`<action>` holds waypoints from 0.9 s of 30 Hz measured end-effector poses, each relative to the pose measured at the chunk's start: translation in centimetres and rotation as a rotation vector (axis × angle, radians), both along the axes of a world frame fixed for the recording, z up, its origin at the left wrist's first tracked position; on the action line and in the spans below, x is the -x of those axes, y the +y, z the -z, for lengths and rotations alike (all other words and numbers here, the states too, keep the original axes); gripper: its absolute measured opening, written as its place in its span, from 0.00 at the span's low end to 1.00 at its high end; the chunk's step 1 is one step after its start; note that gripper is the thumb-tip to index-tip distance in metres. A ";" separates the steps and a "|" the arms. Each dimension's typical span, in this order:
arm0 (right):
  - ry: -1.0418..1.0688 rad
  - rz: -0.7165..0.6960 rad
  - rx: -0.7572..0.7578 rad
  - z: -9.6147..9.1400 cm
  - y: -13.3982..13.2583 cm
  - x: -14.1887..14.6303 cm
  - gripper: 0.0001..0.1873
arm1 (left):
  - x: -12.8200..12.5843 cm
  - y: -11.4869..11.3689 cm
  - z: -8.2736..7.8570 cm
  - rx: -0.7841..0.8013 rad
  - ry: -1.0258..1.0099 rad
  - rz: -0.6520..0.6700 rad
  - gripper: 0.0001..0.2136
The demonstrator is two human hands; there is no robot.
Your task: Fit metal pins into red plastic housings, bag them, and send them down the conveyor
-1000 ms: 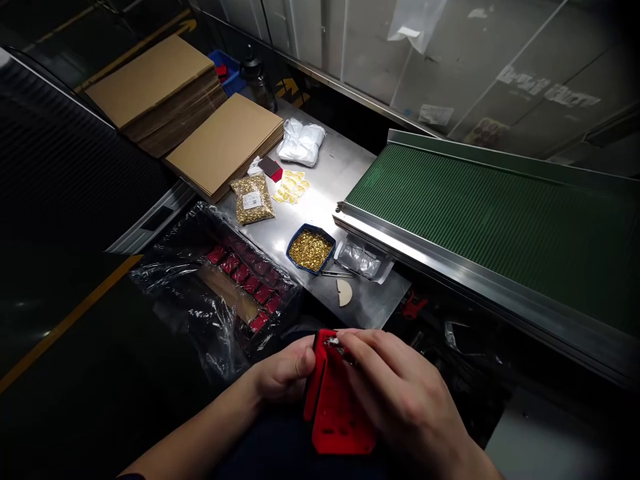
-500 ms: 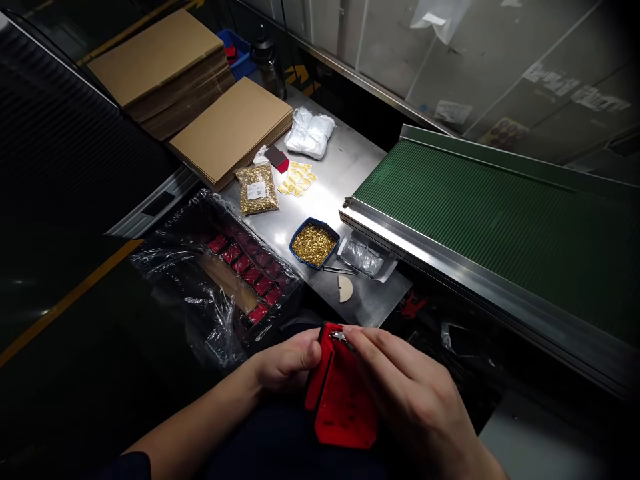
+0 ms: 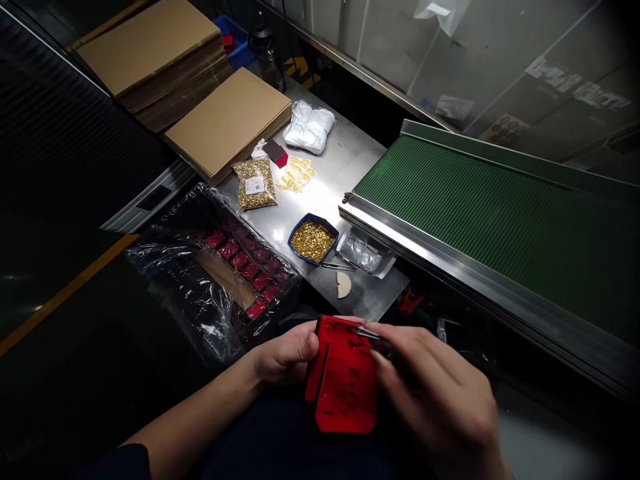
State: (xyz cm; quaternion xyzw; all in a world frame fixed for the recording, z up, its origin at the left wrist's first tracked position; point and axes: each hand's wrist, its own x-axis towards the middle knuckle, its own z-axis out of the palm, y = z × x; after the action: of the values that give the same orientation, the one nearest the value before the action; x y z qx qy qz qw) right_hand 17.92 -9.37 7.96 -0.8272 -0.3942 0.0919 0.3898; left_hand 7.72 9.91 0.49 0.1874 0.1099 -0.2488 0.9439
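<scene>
A red plastic part [image 3: 345,380], flat with raised ribs, sits low in the middle of the view above my lap. My left hand [image 3: 283,357] grips its left edge, thumb on top. My right hand [image 3: 440,400] is closed on thin metal tweezers [image 3: 367,331] whose tips rest at the part's upper right corner. A small blue tray of tiny gold pieces [image 3: 313,240] stands on the steel table [image 3: 335,180] just beyond my hands.
A plastic-lined box of red parts [image 3: 245,273] lies left of the table. Further back are a bag of gold pieces [image 3: 255,185], yellow stickers [image 3: 295,175], a white bag [image 3: 307,127] and cardboard stacks [image 3: 225,123]. A green conveyor belt [image 3: 500,207] runs along the right.
My right hand has drawn back to the right, off the red part's face, uncovering it; the tweezers now touch its upper right corner. My left hand keeps its hold.
</scene>
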 end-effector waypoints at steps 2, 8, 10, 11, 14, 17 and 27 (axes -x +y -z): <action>0.102 0.121 0.001 -0.3 -0.1 0.3 0.16 | 0.1 -0.1 -0.2 -0.033 0.002 -0.043 0.40; 0.298 0.061 0.029 -0.4 0.8 1.8 0.13 | 0.1 -0.5 -1.1 -0.106 0.003 -0.152 0.42; 0.382 0.053 0.037 -0.3 1.0 2.3 0.12 | 0.0 -0.5 -1.2 -0.114 -0.026 -0.178 0.42; 0.423 0.050 0.043 -0.3 1.1 2.4 0.12 | 0.0 -0.5 -1.3 -0.121 -0.043 -0.190 0.42; 0.507 0.034 0.048 -0.1 1.1 2.6 0.11 | -0.3 -0.5 -1.5 -0.143 -0.095 -0.197 0.40; 0.543 0.018 0.043 0.1 1.1 2.6 0.11 | -0.4 -0.4 -1.7 -0.139 -0.123 -0.187 0.38; 0.730 -0.005 0.115 -0.6 1.8 1.9 0.10 | -0.2 -0.5 -1.1 -0.143 -0.154 -0.184 0.40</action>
State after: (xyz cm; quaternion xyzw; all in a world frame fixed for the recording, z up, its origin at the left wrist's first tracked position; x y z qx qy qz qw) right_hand 16.02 -7.58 8.60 -0.7594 -0.2253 0.4039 0.4576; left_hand 7.87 9.38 1.61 0.2619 0.0711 -0.1375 0.9526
